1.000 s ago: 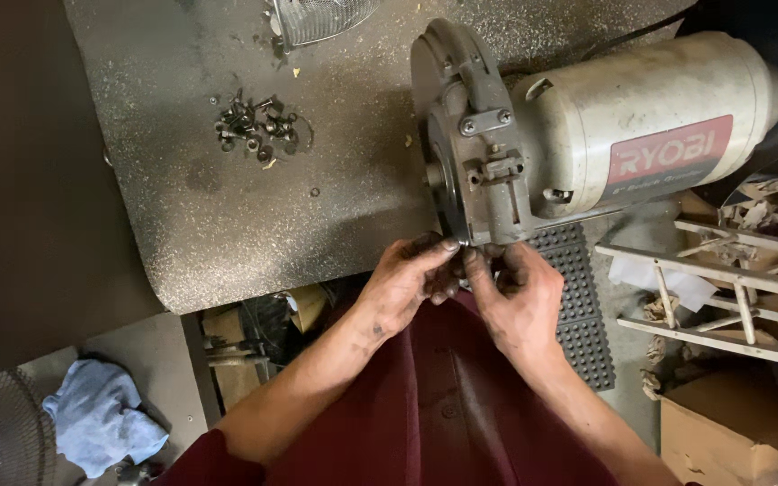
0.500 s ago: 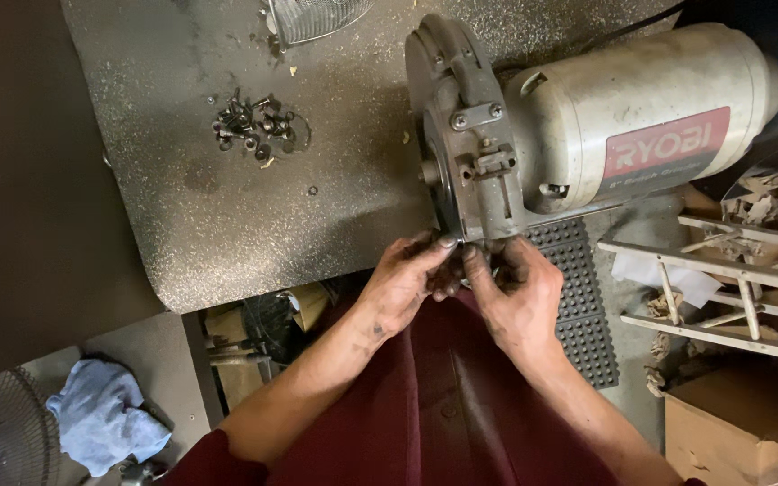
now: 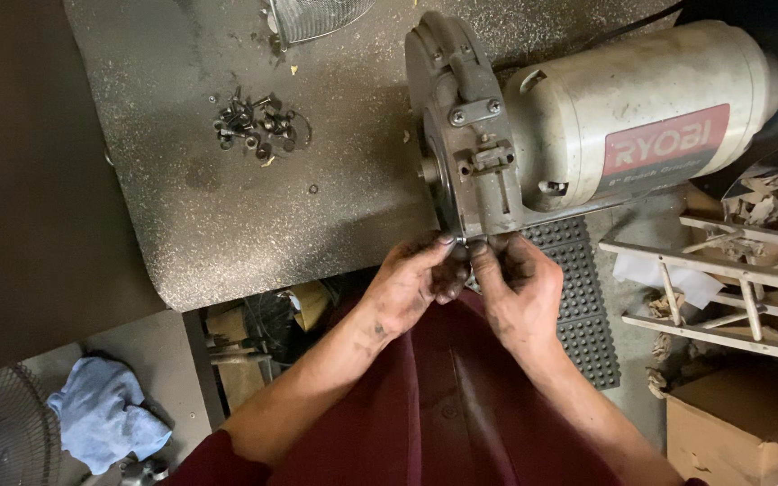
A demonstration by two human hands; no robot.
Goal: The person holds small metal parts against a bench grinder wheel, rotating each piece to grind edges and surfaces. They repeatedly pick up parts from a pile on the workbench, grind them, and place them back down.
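I saw the left hand (image 3: 414,281) and right hand (image 3: 517,290) curled together, fingertips pinched at the lower edge of the bench grinder (image 3: 578,135) (what they gripped, I could not tell). The grinder lay on the speckled workbench (image 3: 227,216), loose bolts (image 3: 254,123) well apart.

Workshop: bench grinder (image 3: 587,135), loose screws (image 3: 254,126)

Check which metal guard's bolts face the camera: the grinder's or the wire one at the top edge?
The grinder's grey guard; two bolts show there. The wire guard shows none.
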